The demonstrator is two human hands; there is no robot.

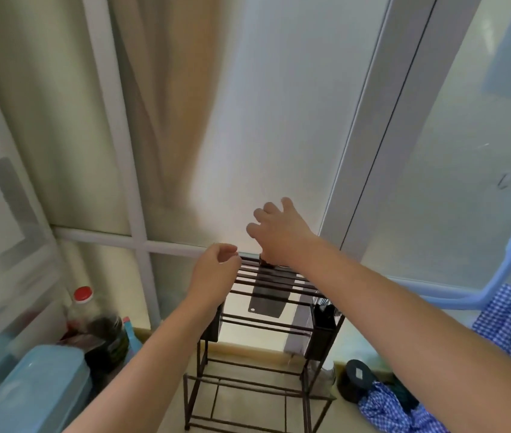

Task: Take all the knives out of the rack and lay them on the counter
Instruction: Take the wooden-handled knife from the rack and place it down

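A dark metal rack stands against the frosted window. A cleaver hangs blade down between the rack's top bars, and its dark handle sticks up at the back. My right hand hovers right over that handle with its fingers spread; the thumb is hidden, and I see no closed grip. My left hand is loosely curled at the rack's top left corner, beside the bars, with nothing in it. No other knife shows in the rack.
A black holder hangs on the rack's right side. Left of the rack stand a red-capped bottle, a dark jar and a blue plastic box. At the right lie blue checked cloth and a black round object.
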